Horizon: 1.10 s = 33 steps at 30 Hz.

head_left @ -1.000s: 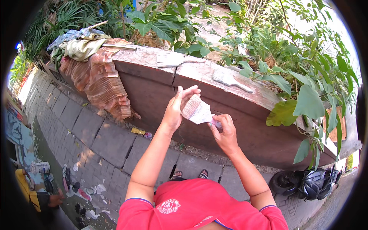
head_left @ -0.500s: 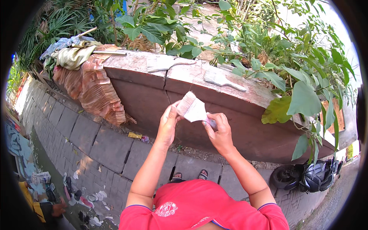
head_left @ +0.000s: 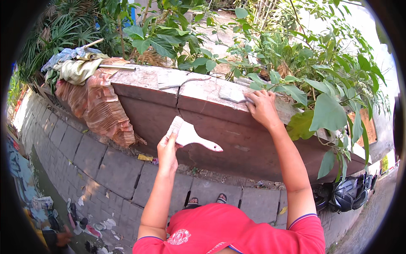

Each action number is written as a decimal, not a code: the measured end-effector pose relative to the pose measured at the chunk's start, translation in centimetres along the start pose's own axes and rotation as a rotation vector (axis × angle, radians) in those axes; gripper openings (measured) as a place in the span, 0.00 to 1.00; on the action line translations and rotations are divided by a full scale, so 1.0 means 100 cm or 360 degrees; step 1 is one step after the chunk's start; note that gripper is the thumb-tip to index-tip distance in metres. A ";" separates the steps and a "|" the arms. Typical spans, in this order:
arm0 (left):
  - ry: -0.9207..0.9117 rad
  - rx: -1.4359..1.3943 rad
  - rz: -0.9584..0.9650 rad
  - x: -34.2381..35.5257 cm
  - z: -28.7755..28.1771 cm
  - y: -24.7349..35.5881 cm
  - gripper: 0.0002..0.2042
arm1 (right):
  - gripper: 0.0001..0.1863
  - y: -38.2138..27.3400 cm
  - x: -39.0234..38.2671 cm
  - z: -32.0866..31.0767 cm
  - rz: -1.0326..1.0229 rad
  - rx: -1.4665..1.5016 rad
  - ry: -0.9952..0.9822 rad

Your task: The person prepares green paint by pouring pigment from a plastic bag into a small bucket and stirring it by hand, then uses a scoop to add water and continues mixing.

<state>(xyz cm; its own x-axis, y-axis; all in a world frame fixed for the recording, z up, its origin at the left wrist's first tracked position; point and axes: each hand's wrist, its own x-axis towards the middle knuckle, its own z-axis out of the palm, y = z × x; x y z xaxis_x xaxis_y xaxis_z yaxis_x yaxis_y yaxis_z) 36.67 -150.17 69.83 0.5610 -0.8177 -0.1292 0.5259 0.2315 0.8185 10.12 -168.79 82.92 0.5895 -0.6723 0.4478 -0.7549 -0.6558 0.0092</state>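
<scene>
My left hand is closed on a wide, whitish paintbrush, pinching it near the bristles. Its handle points to the right, with a hole at the end. Farther out, my right hand reaches to the top of the low wall. Its fingers are closed round the handle of a second paintbrush, which lies there with its bristles to the left. A third paintbrush rests on the wall top farther left, apart from both hands.
Crumpled cloths and an orange-brown pleated sheet drape over the wall's left end. Leafy plants overhang its right side. A motorbike stands at the right. Litter lies on the paving at lower left, near another person's hand.
My right hand has let go of the first paintbrush and moved out to the one on the wall. The first paintbrush stays in my left hand, lowered and shifted left.
</scene>
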 end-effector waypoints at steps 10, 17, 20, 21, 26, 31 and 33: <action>-0.0238 0.0282 0.0324 0.061 0.094 0.047 0.11 | 0.12 0.006 -0.004 -0.007 0.0137 0.0855 0.0178; -0.0193 0.1637 0.0971 0.108 0.156 0.037 0.19 | 0.14 -0.013 -0.026 -0.038 0.0718 0.2013 -0.0204; -0.0188 0.2326 0.1277 0.108 0.156 0.034 0.18 | 0.15 -0.011 -0.042 -0.038 0.0815 0.2052 -0.0223; -0.0095 0.2369 0.1499 0.105 0.155 0.034 0.17 | 0.15 -0.009 -0.046 -0.036 0.0828 0.2051 -0.0240; -0.0446 0.1422 0.1076 0.096 0.156 0.042 0.22 | 0.15 -0.021 -0.053 -0.033 0.0754 0.2009 -0.0173; -0.1158 0.0853 -0.0001 0.040 0.165 0.063 0.24 | 0.15 -0.031 -0.059 -0.023 0.0416 0.2015 -0.0082; -0.1177 0.0656 0.0066 0.039 0.155 0.060 0.23 | 0.14 -0.041 -0.060 -0.021 0.0424 0.2000 -0.0086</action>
<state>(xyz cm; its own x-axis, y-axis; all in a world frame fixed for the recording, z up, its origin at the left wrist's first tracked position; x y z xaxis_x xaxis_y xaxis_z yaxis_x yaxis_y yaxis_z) 32.06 -160.16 82.92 -0.0635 -0.9802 0.1876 0.1582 0.1757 0.9717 9.08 -161.31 82.07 0.4961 -0.8257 0.2686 -0.0801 -0.3515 -0.9327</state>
